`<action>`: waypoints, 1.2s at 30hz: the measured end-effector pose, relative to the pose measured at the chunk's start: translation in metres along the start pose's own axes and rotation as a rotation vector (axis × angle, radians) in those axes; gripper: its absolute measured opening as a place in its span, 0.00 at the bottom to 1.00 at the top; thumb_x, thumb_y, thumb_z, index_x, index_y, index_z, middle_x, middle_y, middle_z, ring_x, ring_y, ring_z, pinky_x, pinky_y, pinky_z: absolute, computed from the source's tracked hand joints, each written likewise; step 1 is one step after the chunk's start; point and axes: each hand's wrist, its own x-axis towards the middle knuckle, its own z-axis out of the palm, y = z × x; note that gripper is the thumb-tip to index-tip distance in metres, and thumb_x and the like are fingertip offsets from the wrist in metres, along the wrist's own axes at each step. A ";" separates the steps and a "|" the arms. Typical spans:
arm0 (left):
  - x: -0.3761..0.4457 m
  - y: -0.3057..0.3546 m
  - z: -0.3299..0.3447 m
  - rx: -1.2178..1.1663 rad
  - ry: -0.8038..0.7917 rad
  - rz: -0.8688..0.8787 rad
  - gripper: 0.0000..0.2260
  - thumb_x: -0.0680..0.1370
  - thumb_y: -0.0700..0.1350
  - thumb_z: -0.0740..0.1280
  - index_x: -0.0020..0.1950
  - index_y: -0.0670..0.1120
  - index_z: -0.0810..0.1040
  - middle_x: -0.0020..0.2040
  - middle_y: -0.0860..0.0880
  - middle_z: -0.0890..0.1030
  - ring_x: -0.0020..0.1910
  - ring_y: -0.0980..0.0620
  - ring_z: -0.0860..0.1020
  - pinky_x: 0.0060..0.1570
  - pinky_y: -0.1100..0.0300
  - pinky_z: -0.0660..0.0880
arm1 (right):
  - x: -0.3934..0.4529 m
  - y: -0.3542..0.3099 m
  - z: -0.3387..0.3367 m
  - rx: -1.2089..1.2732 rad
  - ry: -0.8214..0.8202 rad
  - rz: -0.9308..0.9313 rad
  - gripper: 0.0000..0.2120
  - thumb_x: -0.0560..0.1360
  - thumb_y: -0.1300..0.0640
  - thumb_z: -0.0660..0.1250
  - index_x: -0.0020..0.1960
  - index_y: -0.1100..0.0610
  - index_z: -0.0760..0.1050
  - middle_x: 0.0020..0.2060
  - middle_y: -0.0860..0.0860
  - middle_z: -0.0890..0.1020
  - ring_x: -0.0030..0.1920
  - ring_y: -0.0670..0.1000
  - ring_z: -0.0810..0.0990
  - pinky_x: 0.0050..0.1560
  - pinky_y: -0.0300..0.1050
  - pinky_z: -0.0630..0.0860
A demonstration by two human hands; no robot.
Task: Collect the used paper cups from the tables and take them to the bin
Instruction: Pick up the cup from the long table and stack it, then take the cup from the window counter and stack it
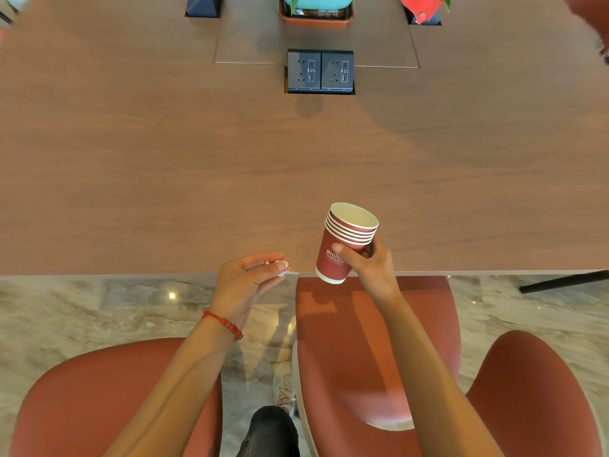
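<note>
The right hand (369, 265) grips a tilted stack of red paper cups (346, 242), printed "Hilton Garden Inn", above the counter (164, 159) edge. Just beside it, the left hand (244, 278) pinches a crumpled white scrap (284, 268). Red chairs (362, 357) stand below; a socket panel (320, 71) sits farther back.

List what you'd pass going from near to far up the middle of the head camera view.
Dark trouser knee → shoe → right hand → stack of paper cups → power sockets → turquoise planter.
</note>
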 end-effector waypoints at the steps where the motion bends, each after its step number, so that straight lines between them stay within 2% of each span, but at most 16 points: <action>1: -0.006 -0.002 0.000 0.002 0.007 0.005 0.05 0.68 0.33 0.72 0.39 0.42 0.84 0.40 0.45 0.85 0.43 0.51 0.84 0.40 0.64 0.79 | -0.007 -0.001 -0.003 0.011 -0.019 -0.011 0.17 0.68 0.63 0.74 0.54 0.54 0.75 0.47 0.47 0.83 0.44 0.39 0.82 0.41 0.33 0.77; 3: -0.021 -0.008 0.000 -0.001 0.024 0.024 0.05 0.68 0.33 0.72 0.40 0.41 0.83 0.40 0.45 0.85 0.42 0.51 0.84 0.40 0.65 0.79 | -0.022 -0.004 -0.009 0.021 -0.054 -0.033 0.16 0.69 0.63 0.73 0.53 0.52 0.75 0.46 0.47 0.83 0.44 0.39 0.82 0.41 0.33 0.77; 6: -0.050 -0.020 0.003 -0.015 0.051 0.069 0.05 0.68 0.32 0.71 0.41 0.40 0.83 0.38 0.46 0.85 0.41 0.51 0.84 0.39 0.65 0.79 | -0.046 -0.009 -0.019 0.037 -0.092 -0.058 0.15 0.70 0.64 0.72 0.54 0.56 0.75 0.47 0.49 0.82 0.43 0.39 0.82 0.42 0.32 0.77; 11: -0.109 -0.047 0.004 -0.053 0.126 0.138 0.06 0.70 0.31 0.70 0.41 0.41 0.83 0.37 0.47 0.85 0.39 0.53 0.84 0.37 0.68 0.78 | -0.093 -0.009 -0.033 0.034 -0.211 -0.098 0.16 0.71 0.63 0.72 0.56 0.56 0.74 0.46 0.45 0.82 0.43 0.38 0.82 0.39 0.30 0.76; 15: -0.162 -0.076 -0.006 -0.113 0.213 0.185 0.06 0.69 0.32 0.70 0.40 0.43 0.83 0.37 0.47 0.85 0.39 0.54 0.84 0.37 0.68 0.78 | -0.128 -0.009 -0.036 0.006 -0.328 -0.103 0.17 0.69 0.64 0.73 0.56 0.55 0.74 0.47 0.45 0.82 0.44 0.38 0.82 0.41 0.32 0.77; 19: -0.209 -0.098 -0.025 -0.212 0.336 0.216 0.06 0.69 0.31 0.70 0.40 0.41 0.83 0.38 0.45 0.85 0.40 0.53 0.84 0.37 0.67 0.78 | -0.159 -0.006 -0.026 -0.019 -0.439 -0.098 0.17 0.69 0.66 0.73 0.54 0.53 0.74 0.45 0.42 0.82 0.42 0.36 0.82 0.38 0.29 0.75; 23: -0.258 -0.114 -0.052 -0.294 0.458 0.281 0.06 0.69 0.31 0.69 0.43 0.39 0.82 0.37 0.45 0.85 0.38 0.53 0.84 0.36 0.68 0.77 | -0.191 -0.001 0.002 -0.057 -0.582 -0.097 0.18 0.68 0.66 0.73 0.56 0.54 0.75 0.45 0.43 0.83 0.43 0.37 0.82 0.38 0.29 0.75; 25: -0.284 -0.123 -0.071 -0.345 0.520 0.297 0.06 0.69 0.32 0.70 0.43 0.39 0.82 0.38 0.45 0.85 0.38 0.53 0.84 0.35 0.67 0.78 | -0.209 0.001 0.022 -0.081 -0.673 -0.097 0.18 0.68 0.67 0.73 0.53 0.51 0.76 0.42 0.42 0.84 0.43 0.37 0.82 0.38 0.29 0.75; 29: -0.339 -0.145 -0.113 -0.393 0.673 0.337 0.06 0.67 0.34 0.71 0.43 0.40 0.82 0.39 0.45 0.85 0.39 0.53 0.84 0.37 0.66 0.79 | -0.253 0.008 0.070 -0.134 -0.838 -0.112 0.17 0.67 0.66 0.74 0.48 0.47 0.75 0.38 0.34 0.84 0.41 0.34 0.81 0.37 0.28 0.75; 33: -0.410 -0.178 -0.158 -0.454 0.848 0.399 0.07 0.67 0.34 0.72 0.43 0.40 0.83 0.40 0.46 0.86 0.40 0.53 0.84 0.43 0.65 0.80 | -0.323 0.017 0.121 -0.155 -1.018 -0.122 0.17 0.62 0.59 0.75 0.48 0.49 0.76 0.40 0.36 0.84 0.42 0.36 0.82 0.38 0.30 0.75; 36: -0.464 -0.205 -0.188 -0.525 0.942 0.447 0.07 0.68 0.34 0.71 0.44 0.39 0.82 0.39 0.46 0.86 0.39 0.53 0.84 0.40 0.65 0.80 | -0.383 0.029 0.153 -0.162 -1.145 -0.115 0.19 0.61 0.56 0.74 0.50 0.49 0.75 0.42 0.37 0.84 0.44 0.37 0.82 0.40 0.30 0.76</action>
